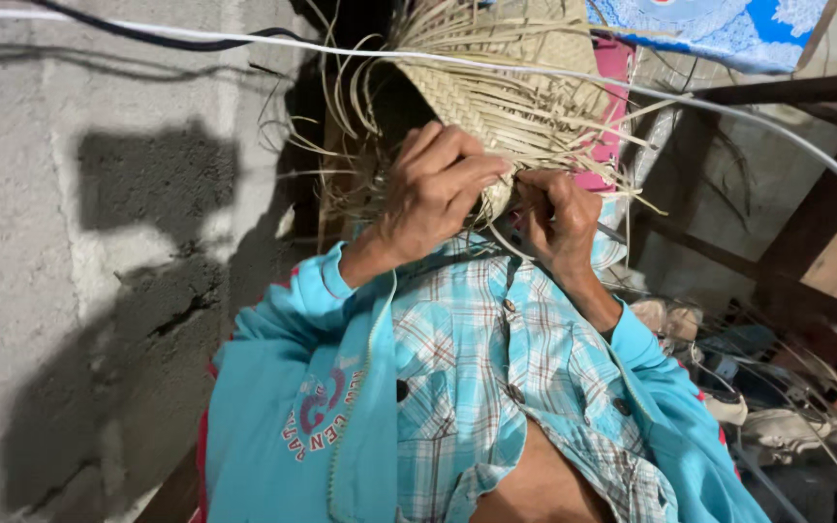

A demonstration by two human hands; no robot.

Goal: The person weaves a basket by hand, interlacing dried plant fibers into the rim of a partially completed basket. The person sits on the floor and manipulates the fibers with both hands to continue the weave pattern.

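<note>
A half-woven straw piece (496, 73), cone-shaped with many loose pale strands sticking out, is held up in front of my chest. My left hand (433, 189) is closed around its lower woven edge, fingers curled over the rim. Just to the right, my right hand (559, 221) pinches loose strands at that same edge. The two hands almost touch. Below them I see my turquoise jacket (293, 387) and checked shirt (477, 358).
A grey block wall (70, 242) fills the left side. A white cable (244, 39) and a dark cable run across the top. Wooden beams (806, 242) stand on the right, with blue patterned cloth (728, 29) above and shoes and clutter (777, 407) below.
</note>
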